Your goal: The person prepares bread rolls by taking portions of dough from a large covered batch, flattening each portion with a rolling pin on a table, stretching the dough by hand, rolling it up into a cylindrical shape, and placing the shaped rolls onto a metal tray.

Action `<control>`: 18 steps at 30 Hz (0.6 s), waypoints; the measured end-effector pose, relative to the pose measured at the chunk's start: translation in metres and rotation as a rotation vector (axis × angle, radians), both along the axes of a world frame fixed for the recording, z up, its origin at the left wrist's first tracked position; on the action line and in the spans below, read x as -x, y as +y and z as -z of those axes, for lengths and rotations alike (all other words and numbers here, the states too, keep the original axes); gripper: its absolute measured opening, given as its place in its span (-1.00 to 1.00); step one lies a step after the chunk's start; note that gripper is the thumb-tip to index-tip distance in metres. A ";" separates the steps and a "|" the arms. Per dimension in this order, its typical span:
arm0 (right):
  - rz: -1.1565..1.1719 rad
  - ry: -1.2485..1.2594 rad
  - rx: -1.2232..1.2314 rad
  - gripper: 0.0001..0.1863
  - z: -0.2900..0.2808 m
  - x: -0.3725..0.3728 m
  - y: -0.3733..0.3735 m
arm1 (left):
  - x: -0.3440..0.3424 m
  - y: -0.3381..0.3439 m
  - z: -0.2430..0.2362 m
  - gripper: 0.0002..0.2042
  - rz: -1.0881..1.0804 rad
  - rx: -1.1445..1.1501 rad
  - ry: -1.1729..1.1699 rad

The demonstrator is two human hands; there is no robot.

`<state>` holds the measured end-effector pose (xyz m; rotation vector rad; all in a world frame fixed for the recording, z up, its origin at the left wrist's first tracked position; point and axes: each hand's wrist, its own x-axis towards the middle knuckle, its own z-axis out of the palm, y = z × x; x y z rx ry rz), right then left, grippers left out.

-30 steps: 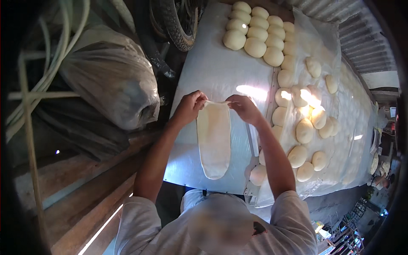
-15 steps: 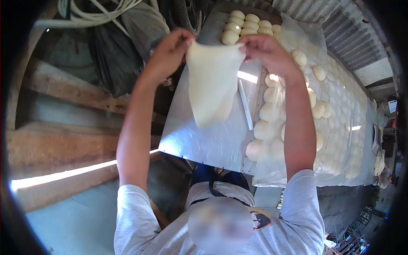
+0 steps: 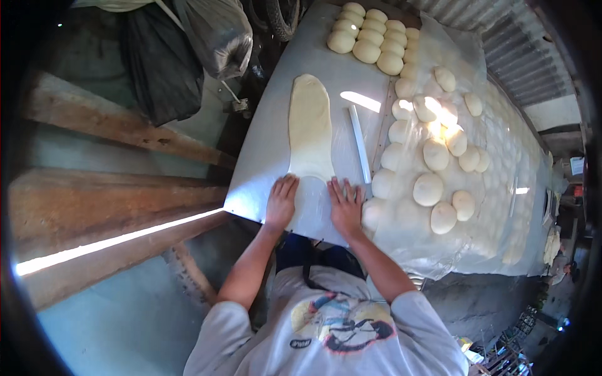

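A long, flat sheet of pale dough lies on the metal tabletop. Its far end is rounded, and its near edge curves inward between two stretched corners. At the near left corner my left hand rests with its fingers laid flat on the dough's edge. My right hand presses the near right corner with fingers stretched and slightly spread. Neither hand is closed round anything. Just right of the dough lies a narrow pale metal strip.
Round dough balls stand in rows at the far end. More balls, some on top of a clear plastic sheet and some under it, cover the table's right side. Dark bags hang at the left, above wooden beams.
Both hands have come down and toward me from the table's far part. The dough, held up hanging between them before, now lies stretched flat, and the fingers have opened out.
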<state>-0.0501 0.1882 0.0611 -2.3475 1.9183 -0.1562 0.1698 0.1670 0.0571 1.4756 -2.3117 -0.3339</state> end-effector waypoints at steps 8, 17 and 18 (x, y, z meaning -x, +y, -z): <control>0.015 0.043 0.053 -0.43 -0.017 0.005 0.054 | 0.027 0.021 -0.032 -0.50 -0.044 -0.143 -0.108; -0.066 -0.279 0.035 -0.57 -0.025 -0.033 -0.013 | 0.052 0.024 0.006 -0.42 0.088 0.010 -0.108; -0.143 -0.141 0.017 -0.51 -0.025 -0.036 -0.005 | 0.049 0.035 0.007 -0.43 0.112 -0.043 -0.112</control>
